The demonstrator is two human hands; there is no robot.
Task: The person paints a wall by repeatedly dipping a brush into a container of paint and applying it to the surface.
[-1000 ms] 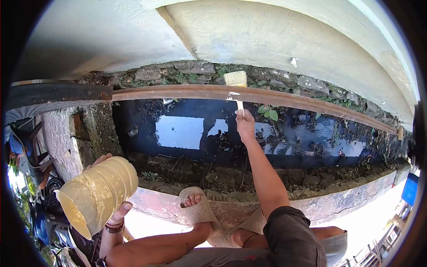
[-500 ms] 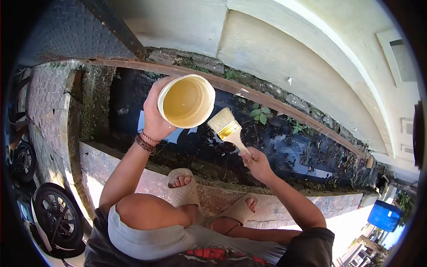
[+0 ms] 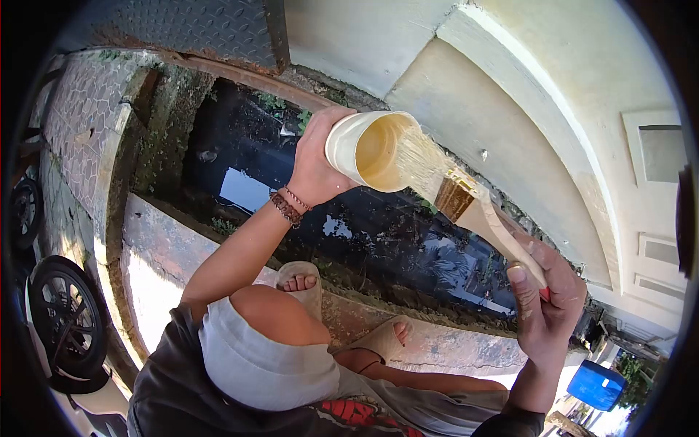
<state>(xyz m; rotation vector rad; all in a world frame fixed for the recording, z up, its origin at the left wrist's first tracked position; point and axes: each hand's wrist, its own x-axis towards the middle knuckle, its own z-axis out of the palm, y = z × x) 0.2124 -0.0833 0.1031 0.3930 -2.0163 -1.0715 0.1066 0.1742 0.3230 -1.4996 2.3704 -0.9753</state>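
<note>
My left hand (image 3: 317, 162) is wrapped round a cream plastic cup (image 3: 344, 149), held tilted on its side above the dark water. The inside of the cup looks yellowish, and its mouth faces right. A wide paintbrush (image 3: 475, 211) with a wooden handle is pinched near the handle's end by my right hand (image 3: 551, 298). Its pale bristles overlap the cup's rim in this view, pointing up and left toward the opening. The brush looks large, close to the camera.
A ditch of dark water (image 3: 291, 197) runs below my hands, beyond the concrete ledge (image 3: 164, 247) where my sandalled feet rest. A pale wall (image 3: 466, 95) rises across it, beside a metal plate (image 3: 211, 36). Motorcycle wheel (image 3: 69, 328) at left; blue barrel (image 3: 595, 384) at lower right.
The cup has moved right and tipped further over to the right. My right hand has come up and right, nearer the camera, bringing the brush's bristles to the cup's mouth.
</note>
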